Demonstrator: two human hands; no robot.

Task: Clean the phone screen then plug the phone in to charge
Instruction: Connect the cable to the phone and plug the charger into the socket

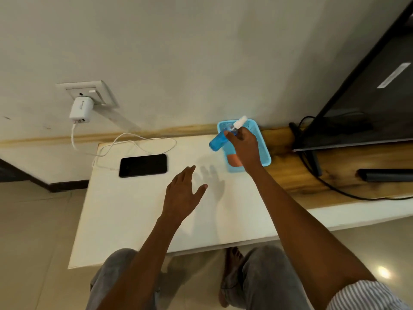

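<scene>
Over the blue basket [264, 153] at the far right, the right hand [244, 144] grips a tilted blue spray bottle [218, 143], the left hand [182, 193] hovers spread and empty, the phone [143, 165] lies dark by its white cable [134, 142], charger [81, 110] lettering unreadable.

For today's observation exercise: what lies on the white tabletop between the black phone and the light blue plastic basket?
In the head view, only bare white tabletop lies between the black phone and the light blue plastic basket; the left hand hovers nearby, slightly nearer the camera.
</scene>
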